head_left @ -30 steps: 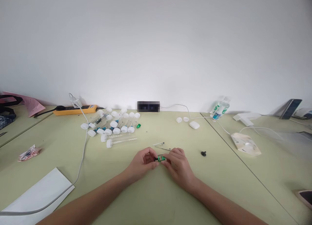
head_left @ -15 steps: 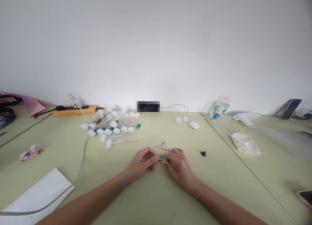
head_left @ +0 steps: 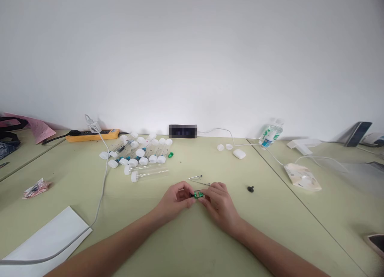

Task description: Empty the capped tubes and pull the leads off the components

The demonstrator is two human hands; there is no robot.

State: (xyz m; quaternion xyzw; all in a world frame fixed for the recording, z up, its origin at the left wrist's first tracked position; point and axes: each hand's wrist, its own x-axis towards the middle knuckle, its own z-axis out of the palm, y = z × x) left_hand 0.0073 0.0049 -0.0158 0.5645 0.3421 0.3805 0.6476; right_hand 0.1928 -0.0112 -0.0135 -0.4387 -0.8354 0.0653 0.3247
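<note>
In the head view, the small green-and-black piece (head_left: 197, 195) is between the two hands, over the middle of the counter (head_left: 192, 245), nearer its near edge than its far one. How far it is put together cannot be told, as fingertips cover both ends. Nearby parts are loose: a thin metal piece (head_left: 195, 177) and a dark rod (head_left: 200, 183) lie just beyond the hands, and a black knob (head_left: 251, 189) lies apart towards the right. By the far edge, left of centre, many white-capped tubes (head_left: 143, 161) with blue parts inside lie together, seemingly finished; two clear tubes (head_left: 153, 172) in front look empty, and a green bit (head_left: 171, 154) sits outside, beside the group.

The left hand (head_left: 172, 202) comes in from the near left, its grip pinching the black end between thumb and fingers. The right hand (head_left: 222, 208) reaches from the near right, back of the hand up, its grip closed on the green end. Both forearms slant inward, and the fingertips nearly meet.
</note>
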